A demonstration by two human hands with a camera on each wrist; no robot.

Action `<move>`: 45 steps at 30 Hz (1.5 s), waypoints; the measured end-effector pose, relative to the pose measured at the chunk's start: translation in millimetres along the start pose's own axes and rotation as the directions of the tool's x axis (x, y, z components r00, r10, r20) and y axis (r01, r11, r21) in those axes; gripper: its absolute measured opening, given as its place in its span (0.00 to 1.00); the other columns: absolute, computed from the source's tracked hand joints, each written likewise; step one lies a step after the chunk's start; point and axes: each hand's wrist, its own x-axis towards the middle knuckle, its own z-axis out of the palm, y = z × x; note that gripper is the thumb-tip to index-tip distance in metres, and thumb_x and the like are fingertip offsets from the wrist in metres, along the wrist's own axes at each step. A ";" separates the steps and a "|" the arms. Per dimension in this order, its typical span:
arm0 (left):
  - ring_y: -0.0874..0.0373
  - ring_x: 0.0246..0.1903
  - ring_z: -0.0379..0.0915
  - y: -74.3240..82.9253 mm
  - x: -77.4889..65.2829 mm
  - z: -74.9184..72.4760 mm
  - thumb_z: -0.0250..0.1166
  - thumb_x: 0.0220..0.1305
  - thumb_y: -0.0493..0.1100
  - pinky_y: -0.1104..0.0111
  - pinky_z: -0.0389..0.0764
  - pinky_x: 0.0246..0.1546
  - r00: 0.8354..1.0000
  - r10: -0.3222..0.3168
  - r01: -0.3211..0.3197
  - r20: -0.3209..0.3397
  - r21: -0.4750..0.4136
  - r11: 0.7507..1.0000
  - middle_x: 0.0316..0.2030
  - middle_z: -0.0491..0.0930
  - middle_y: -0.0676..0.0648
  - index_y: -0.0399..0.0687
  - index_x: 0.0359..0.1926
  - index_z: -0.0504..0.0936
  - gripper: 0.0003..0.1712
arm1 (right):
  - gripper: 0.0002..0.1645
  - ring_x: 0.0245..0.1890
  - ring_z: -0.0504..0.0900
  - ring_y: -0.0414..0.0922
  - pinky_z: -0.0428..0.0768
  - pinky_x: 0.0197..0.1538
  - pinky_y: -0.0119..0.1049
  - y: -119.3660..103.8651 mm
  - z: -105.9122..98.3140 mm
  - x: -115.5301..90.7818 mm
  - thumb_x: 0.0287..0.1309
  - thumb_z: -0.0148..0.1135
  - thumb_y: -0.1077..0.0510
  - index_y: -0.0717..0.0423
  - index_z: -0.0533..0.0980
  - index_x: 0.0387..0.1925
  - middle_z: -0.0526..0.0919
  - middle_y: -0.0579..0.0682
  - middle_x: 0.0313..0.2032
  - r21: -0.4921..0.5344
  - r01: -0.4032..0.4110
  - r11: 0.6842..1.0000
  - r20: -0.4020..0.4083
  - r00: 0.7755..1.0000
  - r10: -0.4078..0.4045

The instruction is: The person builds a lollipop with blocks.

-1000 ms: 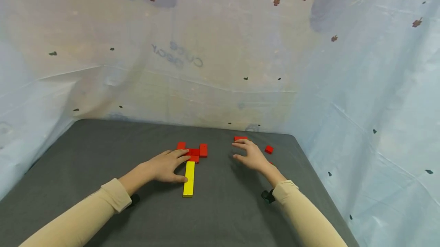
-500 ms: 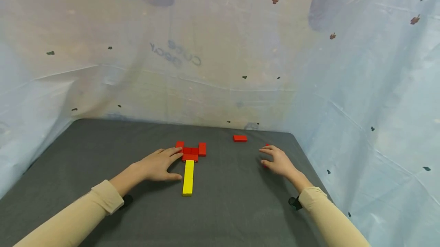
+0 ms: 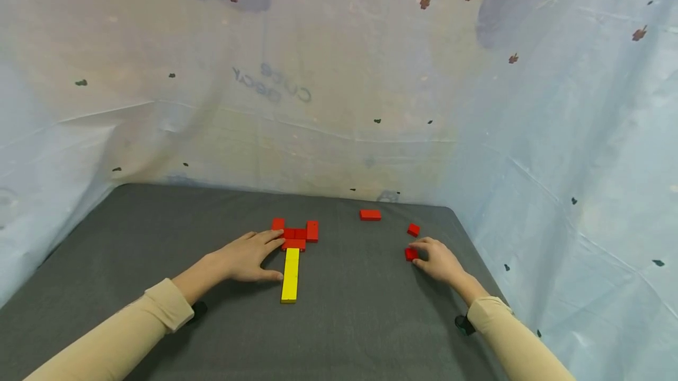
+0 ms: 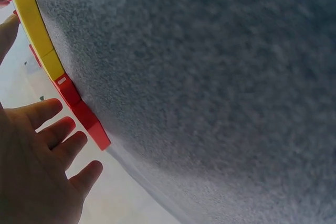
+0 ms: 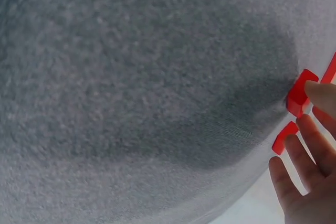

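On the right side of the table, my right hand [image 3: 442,262] has thumb and index finger at either side of a small red block [image 3: 410,254], pinching it. The right wrist view shows the thumb tip against that red block [image 5: 300,94]. My left hand [image 3: 248,258] lies spread beside an arrangement of red blocks [image 3: 294,244], its fingertips overlapping the left edge. A long yellow strip [image 3: 290,276] runs from this arrangement toward the front, near the left thumb. In the left wrist view, the left fingers [image 4: 71,148] are straight and hold nothing.
Another small red block [image 3: 414,229] lies just behind the right hand. Farther back is a red rectangular block [image 3: 370,215]. A grey cloth covers the table [image 3: 344,322], and a pale printed sheet [image 3: 328,151] hangs along its back and right edges.
My right hand has moved right and slightly toward me, from near the rear rectangular block to the small red block. The left hand has drawn back slightly left from the arrangement.
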 end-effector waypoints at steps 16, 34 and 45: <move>0.39 0.75 0.57 12.3 1.6 -4.6 0.66 0.61 0.74 0.38 0.57 0.74 1.000 -0.003 0.003 0.027 -0.018 1.000 0.79 0.58 0.40 0.43 0.79 0.64 0.58 | 0.19 0.56 0.81 0.63 0.79 0.58 0.61 3.7 8.1 -2.5 0.64 0.70 0.65 0.60 0.84 0.57 0.83 0.60 0.55 0.025 0.012 1.000 -0.060 0.998 -0.011; 0.41 0.75 0.58 9.8 2.8 -3.8 0.67 0.60 0.74 0.38 0.58 0.73 0.999 -0.011 0.012 0.032 -0.034 0.999 0.79 0.58 0.41 0.44 0.79 0.64 0.57 | 0.20 0.58 0.81 0.60 0.78 0.61 0.60 -29.6 15.8 23.2 0.64 0.71 0.63 0.59 0.83 0.58 0.84 0.57 0.55 0.153 0.038 0.988 -0.149 0.989 -0.015; 0.39 0.74 0.60 11.5 3.0 -4.3 0.68 0.59 0.74 0.37 0.60 0.72 1.000 -0.002 0.002 0.025 -0.032 0.999 0.78 0.59 0.40 0.42 0.78 0.66 0.57 | 0.21 0.61 0.80 0.57 0.77 0.63 0.57 -81.7 23.7 63.9 0.65 0.71 0.61 0.55 0.83 0.60 0.83 0.55 0.59 0.257 0.057 0.965 -0.148 0.989 -0.019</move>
